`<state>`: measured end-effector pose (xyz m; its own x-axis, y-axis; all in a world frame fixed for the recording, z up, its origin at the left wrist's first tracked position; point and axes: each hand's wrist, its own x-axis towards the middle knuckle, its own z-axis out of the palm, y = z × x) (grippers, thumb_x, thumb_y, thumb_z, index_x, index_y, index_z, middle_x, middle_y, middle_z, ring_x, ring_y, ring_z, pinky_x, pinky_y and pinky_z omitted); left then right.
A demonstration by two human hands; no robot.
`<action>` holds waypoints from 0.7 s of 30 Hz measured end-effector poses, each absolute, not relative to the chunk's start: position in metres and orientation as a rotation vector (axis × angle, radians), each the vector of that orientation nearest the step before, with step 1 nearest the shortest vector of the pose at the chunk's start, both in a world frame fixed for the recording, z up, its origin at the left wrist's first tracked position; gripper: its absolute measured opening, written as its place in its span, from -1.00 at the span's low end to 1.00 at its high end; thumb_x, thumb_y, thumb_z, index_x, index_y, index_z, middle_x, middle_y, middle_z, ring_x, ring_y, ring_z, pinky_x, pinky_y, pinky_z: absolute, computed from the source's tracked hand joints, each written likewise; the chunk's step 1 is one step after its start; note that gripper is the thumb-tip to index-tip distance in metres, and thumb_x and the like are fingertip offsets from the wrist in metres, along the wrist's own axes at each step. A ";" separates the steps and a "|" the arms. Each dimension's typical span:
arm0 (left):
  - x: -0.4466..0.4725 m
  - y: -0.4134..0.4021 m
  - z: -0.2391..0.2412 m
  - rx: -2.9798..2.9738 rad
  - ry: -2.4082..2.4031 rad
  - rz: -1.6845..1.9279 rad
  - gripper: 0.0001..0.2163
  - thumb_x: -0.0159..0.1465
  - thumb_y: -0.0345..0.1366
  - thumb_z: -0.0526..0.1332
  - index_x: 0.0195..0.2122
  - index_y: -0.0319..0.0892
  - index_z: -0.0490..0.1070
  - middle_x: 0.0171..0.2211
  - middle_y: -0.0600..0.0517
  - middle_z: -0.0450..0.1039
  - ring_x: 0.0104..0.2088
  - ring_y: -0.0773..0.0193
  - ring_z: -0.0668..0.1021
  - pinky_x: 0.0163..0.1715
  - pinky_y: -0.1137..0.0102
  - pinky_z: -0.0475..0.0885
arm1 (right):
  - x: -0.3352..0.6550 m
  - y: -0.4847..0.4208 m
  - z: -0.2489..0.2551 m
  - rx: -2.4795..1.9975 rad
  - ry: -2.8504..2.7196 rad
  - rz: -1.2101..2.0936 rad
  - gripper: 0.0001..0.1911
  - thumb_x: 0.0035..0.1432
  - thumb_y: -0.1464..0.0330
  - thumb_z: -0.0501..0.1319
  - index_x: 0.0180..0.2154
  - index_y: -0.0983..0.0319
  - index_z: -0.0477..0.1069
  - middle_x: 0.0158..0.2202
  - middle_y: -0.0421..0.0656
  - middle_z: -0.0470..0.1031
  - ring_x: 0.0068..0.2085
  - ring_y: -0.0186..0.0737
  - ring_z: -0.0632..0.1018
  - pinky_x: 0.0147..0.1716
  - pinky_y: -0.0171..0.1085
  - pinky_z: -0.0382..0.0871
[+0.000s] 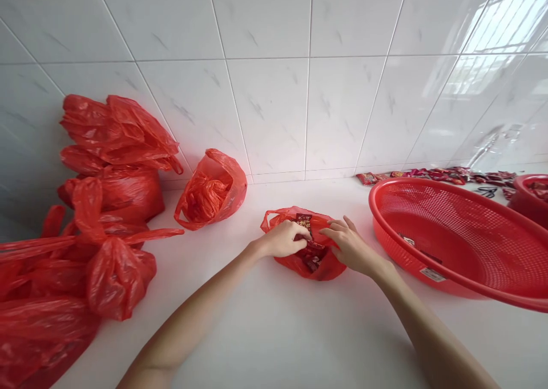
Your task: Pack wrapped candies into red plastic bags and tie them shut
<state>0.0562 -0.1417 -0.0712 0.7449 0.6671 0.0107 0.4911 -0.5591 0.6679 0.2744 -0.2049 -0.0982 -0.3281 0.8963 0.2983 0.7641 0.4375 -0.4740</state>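
Note:
A red plastic bag [327, 269] lies open on the white counter in front of me, with small dark-red wrapped snack packets [314, 255] inside. One packet with yellow lettering [303, 221] shows near its far rim. My left hand [285, 239] is at the bag's left side, fingers curled over the opening and closed on the plastic; its fingertips are partly hidden. At the right side, my right hand [350, 245] has thumb and fingers round the bag's edge, with one finger raised.
A large red mesh basket [432, 201] stands at right, a few packets in it. Behind it are a row of packets [449, 175], black scissors [487, 191] and another red container [526, 203]. Tied red bags [122, 269] pile up at left, near an open bag [237, 189] of crumpled bags.

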 end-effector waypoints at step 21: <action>0.022 -0.115 -0.055 2.332 1.381 0.434 -0.77 0.11 -0.42 0.24 -0.25 -0.11 0.64 -0.15 -0.10 0.61 -0.18 0.02 0.62 -0.15 0.27 0.51 | 0.280 -0.218 -0.056 -1.105 -1.446 0.681 -0.88 0.18 0.28 0.26 -0.27 0.13 0.57 -0.06 -0.08 0.64 0.04 0.05 0.59 0.06 0.06 0.46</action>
<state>0.0217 -0.1154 -0.0549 0.4654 0.8828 0.0637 0.7605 -0.4357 0.4814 0.2804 -0.2182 -0.0557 0.0768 0.9036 0.4214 0.2504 0.3917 -0.8854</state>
